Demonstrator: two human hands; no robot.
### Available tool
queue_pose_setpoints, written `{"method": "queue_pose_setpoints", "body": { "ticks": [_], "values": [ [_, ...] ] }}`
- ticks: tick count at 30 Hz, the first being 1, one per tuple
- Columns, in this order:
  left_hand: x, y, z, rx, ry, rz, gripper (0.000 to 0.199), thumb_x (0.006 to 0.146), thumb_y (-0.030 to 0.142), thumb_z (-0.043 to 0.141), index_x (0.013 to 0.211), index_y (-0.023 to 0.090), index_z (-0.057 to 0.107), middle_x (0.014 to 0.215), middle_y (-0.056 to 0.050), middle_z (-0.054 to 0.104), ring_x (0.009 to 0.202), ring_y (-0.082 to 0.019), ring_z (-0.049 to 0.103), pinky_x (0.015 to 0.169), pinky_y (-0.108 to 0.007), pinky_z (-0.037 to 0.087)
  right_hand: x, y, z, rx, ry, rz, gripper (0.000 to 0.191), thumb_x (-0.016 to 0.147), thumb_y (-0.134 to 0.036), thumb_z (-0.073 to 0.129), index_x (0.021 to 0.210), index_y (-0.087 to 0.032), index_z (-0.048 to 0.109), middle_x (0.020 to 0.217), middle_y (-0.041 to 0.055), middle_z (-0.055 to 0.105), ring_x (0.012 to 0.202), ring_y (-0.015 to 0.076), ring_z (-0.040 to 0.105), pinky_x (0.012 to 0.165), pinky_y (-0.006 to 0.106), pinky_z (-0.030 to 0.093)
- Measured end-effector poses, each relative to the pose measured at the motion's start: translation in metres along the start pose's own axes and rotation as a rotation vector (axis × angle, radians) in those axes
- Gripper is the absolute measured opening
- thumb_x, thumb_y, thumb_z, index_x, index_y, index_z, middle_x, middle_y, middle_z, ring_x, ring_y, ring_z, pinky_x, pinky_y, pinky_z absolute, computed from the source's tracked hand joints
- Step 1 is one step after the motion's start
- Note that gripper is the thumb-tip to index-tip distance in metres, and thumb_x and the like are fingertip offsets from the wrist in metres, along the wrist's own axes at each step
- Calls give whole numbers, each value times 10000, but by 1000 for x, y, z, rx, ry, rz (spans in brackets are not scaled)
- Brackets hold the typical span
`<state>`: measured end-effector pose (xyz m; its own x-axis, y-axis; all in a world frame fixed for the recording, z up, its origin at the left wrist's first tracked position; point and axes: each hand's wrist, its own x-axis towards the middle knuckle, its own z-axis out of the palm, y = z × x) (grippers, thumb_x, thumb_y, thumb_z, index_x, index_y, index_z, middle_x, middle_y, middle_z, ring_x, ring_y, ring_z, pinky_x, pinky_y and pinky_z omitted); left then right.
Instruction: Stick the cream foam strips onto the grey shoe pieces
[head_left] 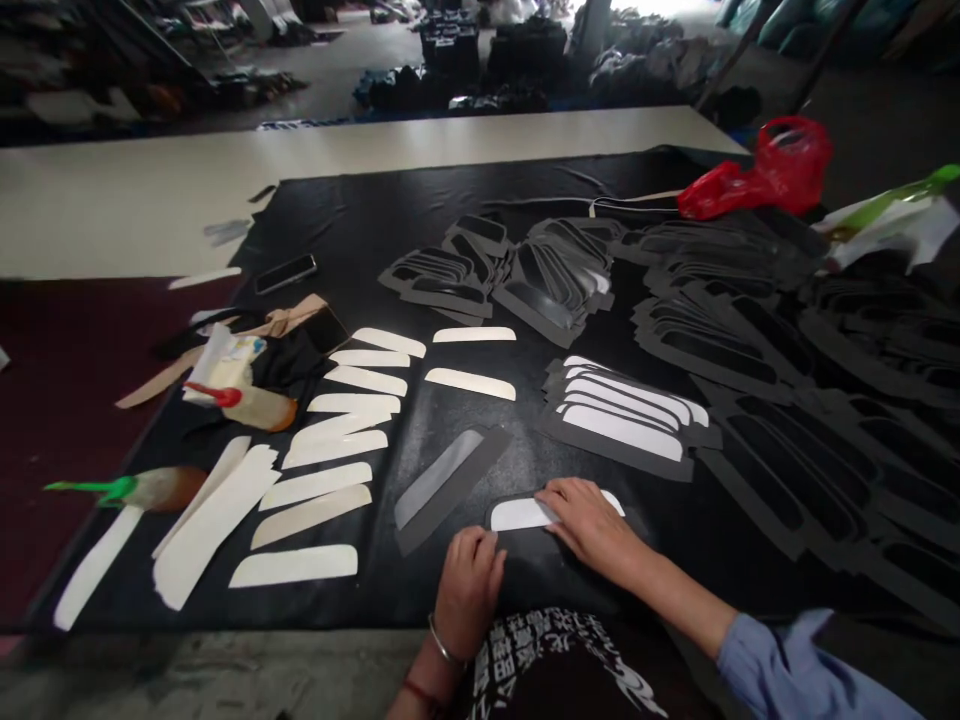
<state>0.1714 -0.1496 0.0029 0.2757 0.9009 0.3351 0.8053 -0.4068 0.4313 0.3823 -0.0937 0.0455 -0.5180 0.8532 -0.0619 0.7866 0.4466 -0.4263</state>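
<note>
In front of me a white strip point(517, 514) with a rounded end lies on a dark grey cut piece point(525, 541) on the black-covered table. My right hand point(589, 520) is closed over the strip's middle, fingers on its far side and thumb near its close edge. At the piece's left end, my left hand point(472, 575) has its fingers curled in against the edge; the fingertips are partly hidden. Just left of them rests another dark grey piece point(454, 490) bearing a lighter grey strip. Beyond my right hand sits an overlapping stack of dark pieces with white strips point(622, 432).
Cream strips point(292, 566) lie in a column at left, beside squeeze bottles point(161, 489) and a phone point(286, 274). Stacks of dark cut pieces point(720, 335) cover the right side. A red plastic bag point(791, 165) stands at the far right.
</note>
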Motion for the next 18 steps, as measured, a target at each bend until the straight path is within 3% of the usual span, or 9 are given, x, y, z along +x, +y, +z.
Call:
{"method": "queue_pose_setpoints", "body": {
  "ticks": [6,18],
  "values": [
    [-1,-3,5,37,-77,-17,280,867,186,420,1126,143,517,897,-78,544,821,-173,537,705,-323,517,8,2,3,-19,-87,-17,279,832,-193,532,1111,-193,535,1028,89,552,942,221,469,790,347,376],
    [3,-4,8,80,-139,7,326,865,162,419,1183,160,489,925,-72,509,837,-169,488,729,-312,486,13,1,-1,-35,-174,24,277,819,-178,543,1096,-191,548,1030,94,550,954,227,461,774,346,376]
  ]
}}
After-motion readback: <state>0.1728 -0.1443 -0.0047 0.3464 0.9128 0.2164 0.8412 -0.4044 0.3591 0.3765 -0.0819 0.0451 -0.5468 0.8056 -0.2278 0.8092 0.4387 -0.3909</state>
